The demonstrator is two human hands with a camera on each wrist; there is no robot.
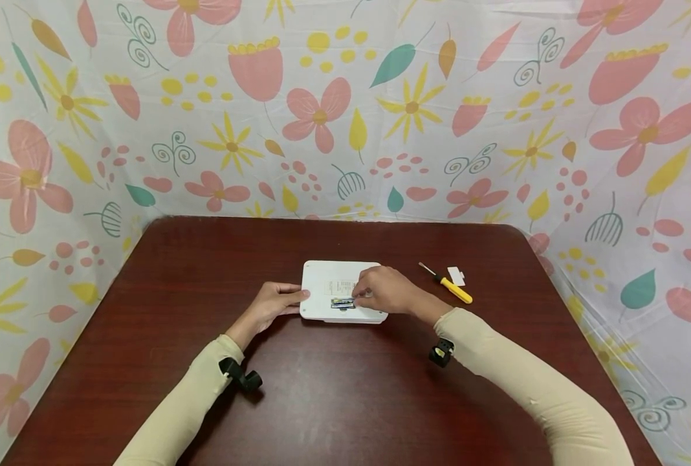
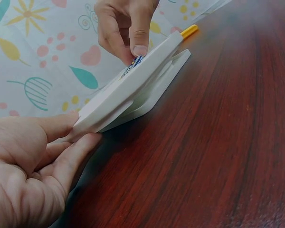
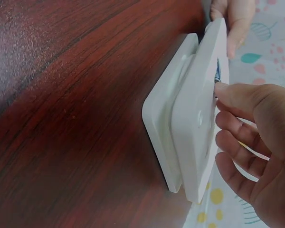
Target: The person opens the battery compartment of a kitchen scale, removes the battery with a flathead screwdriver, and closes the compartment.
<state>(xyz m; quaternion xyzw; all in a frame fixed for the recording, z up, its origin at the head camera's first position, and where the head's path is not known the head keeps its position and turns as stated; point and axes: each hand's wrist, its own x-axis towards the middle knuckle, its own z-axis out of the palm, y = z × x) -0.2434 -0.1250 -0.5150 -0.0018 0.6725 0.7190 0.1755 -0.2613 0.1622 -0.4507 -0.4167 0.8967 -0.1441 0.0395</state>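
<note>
A white, flat two-layer device [image 1: 318,278] lies on the table with a printed label and an uncovered battery slot facing up. In that slot sits a blue-and-silver battery [image 1: 340,303]. My left hand [image 1: 271,304] grips the device's left edge, thumb on top and fingers underneath, as the left wrist view shows. From the right, my right hand [image 1: 391,290] reaches over the device. Its thumb and forefinger pinch the battery [image 2: 133,65] at its right end; in the right wrist view the other fingers [image 3: 235,147] curl loosely above the surface.
To the right of the device lies a screwdriver [image 1: 457,291] with a yellow handle. Just behind it is a small white cover [image 1: 453,274]. The dark red-brown table [image 1: 345,388] meets a flower-patterned cloth [image 1: 322,162] at the back and sides.
</note>
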